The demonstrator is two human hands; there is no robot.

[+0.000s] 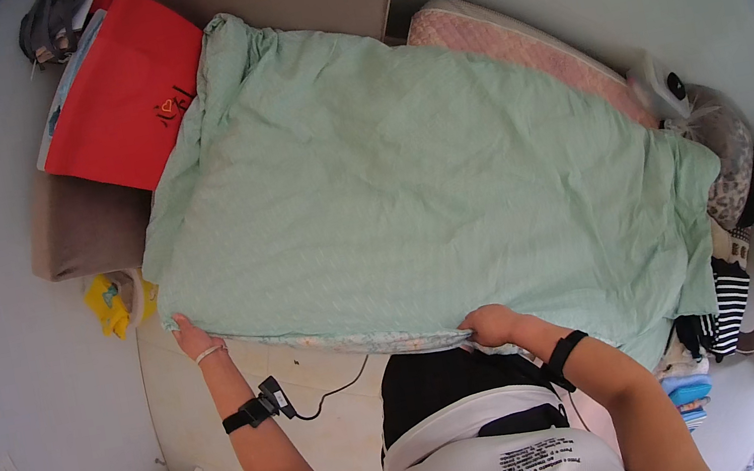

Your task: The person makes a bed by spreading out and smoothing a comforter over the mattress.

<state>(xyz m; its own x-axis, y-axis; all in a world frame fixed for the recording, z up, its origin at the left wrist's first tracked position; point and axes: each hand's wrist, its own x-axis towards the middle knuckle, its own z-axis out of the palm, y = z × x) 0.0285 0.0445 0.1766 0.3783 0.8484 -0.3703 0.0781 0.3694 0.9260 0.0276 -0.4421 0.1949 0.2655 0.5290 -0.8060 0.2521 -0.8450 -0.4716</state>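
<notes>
A pale green quilt or duvet cover [368, 184] lies spread out before me, wrinkled, with a bunched fold at its upper left corner. Along its near edge a floral-patterned underside shows. My left hand [192, 338], with a band at the wrist, grips the near left corner. Near the middle of the same edge, my right hand [493, 325] is closed on the fabric, in front of my waist. The edge between the two hands hangs over the tiled floor. What lies under the cover is mostly hidden.
A red bag [124, 91] rests on a brown upholstered piece [95, 224] at the left. A pink quilted mattress [526, 50] stands along the wall. Yellow items [108, 305] sit below left. At the right are a tied clear bag [719, 137], striped cloth [732, 298] and stacked clothes [686, 393].
</notes>
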